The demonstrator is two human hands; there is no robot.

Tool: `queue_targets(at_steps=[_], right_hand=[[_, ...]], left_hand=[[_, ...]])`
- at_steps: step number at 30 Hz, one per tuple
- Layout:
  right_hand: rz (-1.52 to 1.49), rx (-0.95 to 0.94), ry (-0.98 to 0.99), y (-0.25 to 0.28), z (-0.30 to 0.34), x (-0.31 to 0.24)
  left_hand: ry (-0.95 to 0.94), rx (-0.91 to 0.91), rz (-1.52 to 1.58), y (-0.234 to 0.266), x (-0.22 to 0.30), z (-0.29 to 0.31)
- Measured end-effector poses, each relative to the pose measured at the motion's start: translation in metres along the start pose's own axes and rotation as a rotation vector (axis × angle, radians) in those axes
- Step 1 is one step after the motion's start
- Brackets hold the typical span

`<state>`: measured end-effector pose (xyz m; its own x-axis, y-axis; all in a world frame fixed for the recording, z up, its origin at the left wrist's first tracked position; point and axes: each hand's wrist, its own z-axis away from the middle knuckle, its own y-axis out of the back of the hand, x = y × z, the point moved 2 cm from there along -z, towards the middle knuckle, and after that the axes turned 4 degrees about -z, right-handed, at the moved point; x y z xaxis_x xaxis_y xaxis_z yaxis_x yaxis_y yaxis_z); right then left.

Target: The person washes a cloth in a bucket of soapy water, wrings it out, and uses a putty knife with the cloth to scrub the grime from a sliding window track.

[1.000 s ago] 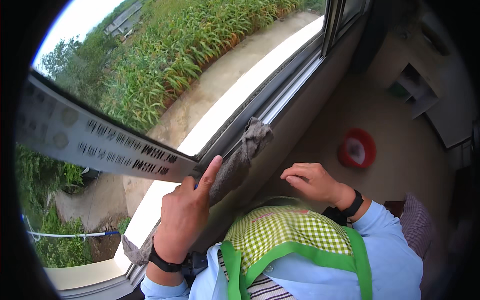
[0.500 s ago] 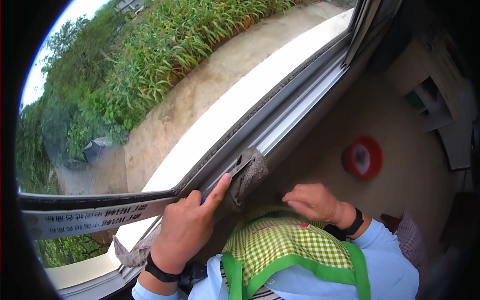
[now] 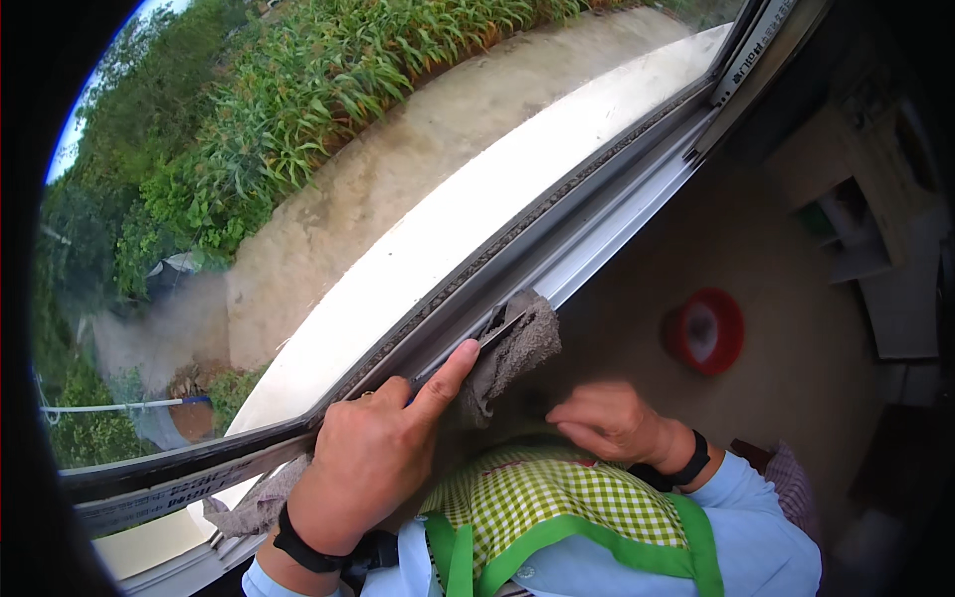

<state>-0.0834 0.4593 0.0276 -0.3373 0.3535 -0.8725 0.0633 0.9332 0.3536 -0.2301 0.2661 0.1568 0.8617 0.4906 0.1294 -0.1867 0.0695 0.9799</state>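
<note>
My left hand (image 3: 383,453) is closed round a knife (image 3: 500,333), with the index finger stretched along its thin metal blade. A bit of blue handle shows under the fingers. The blade lies against a bunched grey cloth (image 3: 532,343), which rests on the window's sliding track (image 3: 607,234) and hangs over its inner edge. Over the apron, my right hand (image 3: 612,423) is held in the air with curled fingers; nothing shows in them. Behind my left hand, a second grey cloth (image 3: 261,499) lies on the frame near the lower left corner.
A red bucket (image 3: 731,333) stands on the floor to the right. Window glass with a dark lower rail (image 3: 189,448) borders the track on the left. Beyond it are a white ledge (image 3: 398,264), a concrete path and green plants. Pale furniture (image 3: 890,269) stands at the far right.
The view has shifted a little. The knife and grey cloth appear slightly farther right, still together on the track. My right hand stays curled above the apron.
</note>
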Motion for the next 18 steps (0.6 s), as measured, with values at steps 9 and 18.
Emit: queue_targets(at_steps=[9, 18], right_hand=[[0.139, 0.150, 0.136, 0.038, -0.022, -0.021], [0.280, 0.196, 0.227, 0.058, -0.022, -0.027]], left_hand=[[0.003, -0.136, -0.113, 0.022, 0.019, -0.022], [-0.020, -0.277, -0.187, 0.041, 0.018, -0.019]])
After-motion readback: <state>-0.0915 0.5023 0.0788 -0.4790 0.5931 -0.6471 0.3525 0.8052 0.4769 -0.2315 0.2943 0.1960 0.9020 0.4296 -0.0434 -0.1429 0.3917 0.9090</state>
